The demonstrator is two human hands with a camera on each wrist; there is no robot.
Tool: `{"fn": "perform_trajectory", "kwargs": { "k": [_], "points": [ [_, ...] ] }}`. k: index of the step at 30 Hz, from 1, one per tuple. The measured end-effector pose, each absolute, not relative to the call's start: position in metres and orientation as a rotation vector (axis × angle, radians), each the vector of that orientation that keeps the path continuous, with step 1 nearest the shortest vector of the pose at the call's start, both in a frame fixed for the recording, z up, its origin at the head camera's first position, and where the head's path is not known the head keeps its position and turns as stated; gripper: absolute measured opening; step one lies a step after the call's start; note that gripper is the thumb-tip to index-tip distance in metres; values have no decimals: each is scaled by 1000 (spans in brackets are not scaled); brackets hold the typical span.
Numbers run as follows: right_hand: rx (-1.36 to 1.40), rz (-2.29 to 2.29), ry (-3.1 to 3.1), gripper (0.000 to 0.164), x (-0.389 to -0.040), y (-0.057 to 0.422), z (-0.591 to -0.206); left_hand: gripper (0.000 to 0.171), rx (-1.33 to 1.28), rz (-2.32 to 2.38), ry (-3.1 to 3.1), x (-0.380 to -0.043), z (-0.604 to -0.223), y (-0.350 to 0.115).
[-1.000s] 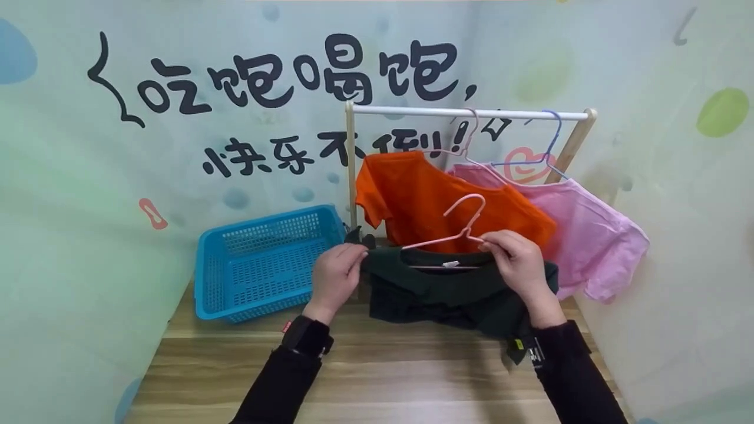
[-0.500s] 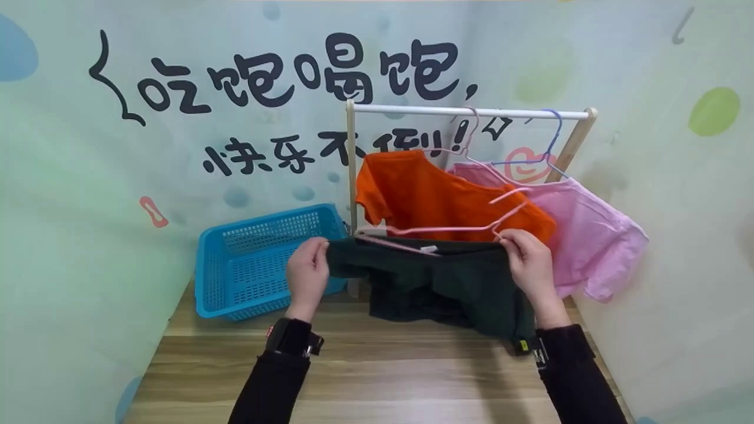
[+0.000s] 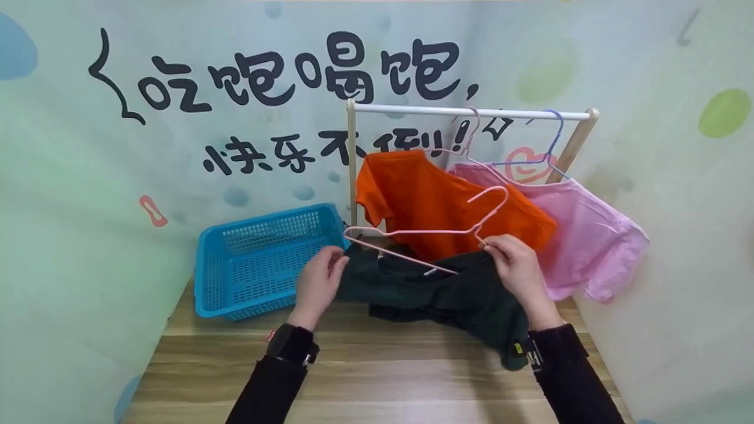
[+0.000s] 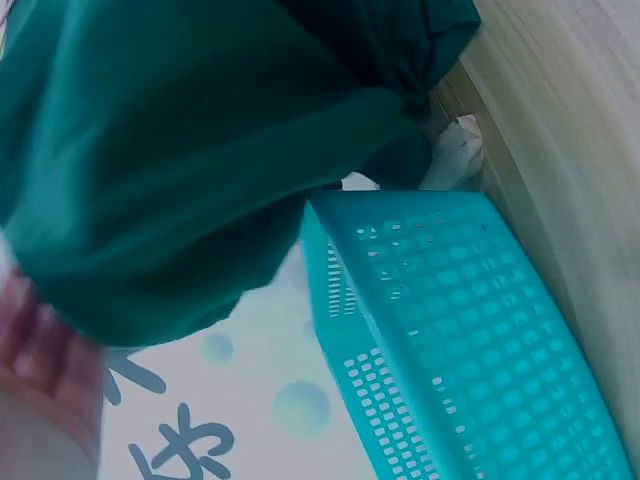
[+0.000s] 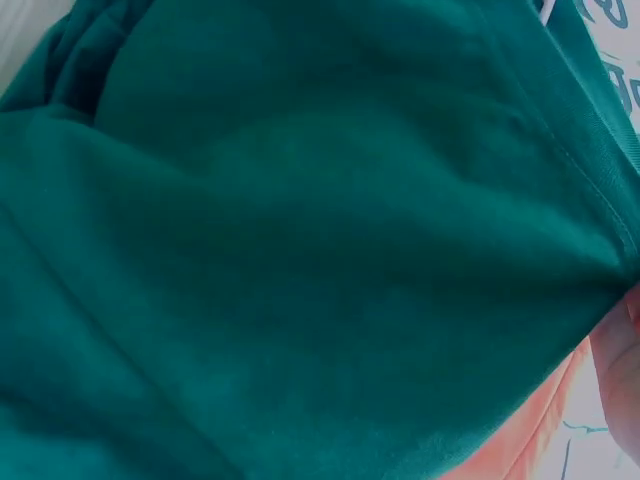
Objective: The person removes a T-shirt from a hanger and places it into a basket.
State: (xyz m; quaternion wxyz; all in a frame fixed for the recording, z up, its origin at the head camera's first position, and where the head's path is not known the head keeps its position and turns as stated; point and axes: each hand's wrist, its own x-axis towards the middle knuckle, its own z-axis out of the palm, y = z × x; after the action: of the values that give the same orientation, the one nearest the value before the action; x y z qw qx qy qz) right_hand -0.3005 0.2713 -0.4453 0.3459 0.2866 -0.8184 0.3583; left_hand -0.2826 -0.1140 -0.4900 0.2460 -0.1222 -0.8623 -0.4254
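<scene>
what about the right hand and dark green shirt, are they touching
Touching. The right wrist view shows the right hand gripping the dark green shirt by its edge, the cloth drawn taut toward the grip.

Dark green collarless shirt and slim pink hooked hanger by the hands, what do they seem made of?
Dark green collarless shirt: soft matte fabric, possibly cotton; it folds loosely and shows stitching. Slim pink hooked hanger: smooth, perhaps coated wire or plastic, given its thin bends.

Soft light casts a blurry shadow [image 3: 486, 386] on the tabletop [image 3: 377, 377].
</scene>
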Motion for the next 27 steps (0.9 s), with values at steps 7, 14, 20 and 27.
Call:
{"fn": "perform_trajectory", "kwargs": {
  "k": [7,14,20,27],
  "points": [
    [870,883,-2163,16,-303,255,-446,60,-422,-1134,-2356,-283,-481,-112],
    [963,845,-2153,17,-307,238,-446,30,-612,-848,-2421,-285,-478,-106],
    [944,946,-2092,22,-310,234,-448,12,-632,-850,-2362,-285,-479,-108],
    [821,1062,-2068,23,-310,243,-447,12,-600,-947,-2283,-284,-482,-117]
  ]
}}
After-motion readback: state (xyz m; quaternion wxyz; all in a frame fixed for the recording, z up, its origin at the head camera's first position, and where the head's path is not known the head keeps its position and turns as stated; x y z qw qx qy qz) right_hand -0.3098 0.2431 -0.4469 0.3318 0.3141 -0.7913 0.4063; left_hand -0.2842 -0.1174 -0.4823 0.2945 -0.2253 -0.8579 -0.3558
